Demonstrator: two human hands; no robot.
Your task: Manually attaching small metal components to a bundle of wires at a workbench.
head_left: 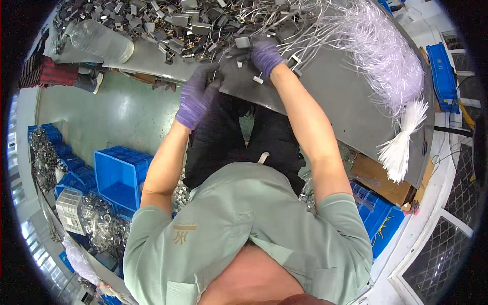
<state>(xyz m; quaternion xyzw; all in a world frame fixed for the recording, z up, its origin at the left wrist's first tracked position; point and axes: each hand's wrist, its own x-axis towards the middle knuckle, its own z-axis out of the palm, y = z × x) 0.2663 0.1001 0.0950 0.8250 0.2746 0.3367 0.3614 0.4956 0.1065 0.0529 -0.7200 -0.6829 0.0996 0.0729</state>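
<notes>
A grey block (243, 41) lies by the right hand (267, 57) at the near edge of the connector heap (175, 30), the left hand (195, 96) in front of that heap — I cannot tell either grip's opening or hold — and a hasty pull could snag cables (325, 31) right of it.

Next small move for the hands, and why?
Probably bring the right hand toward the left hand: the right is at the near side of the heap of dark parts, while the left is apart from it, by the table's near edge. Whatever either grips is unclear.
</notes>
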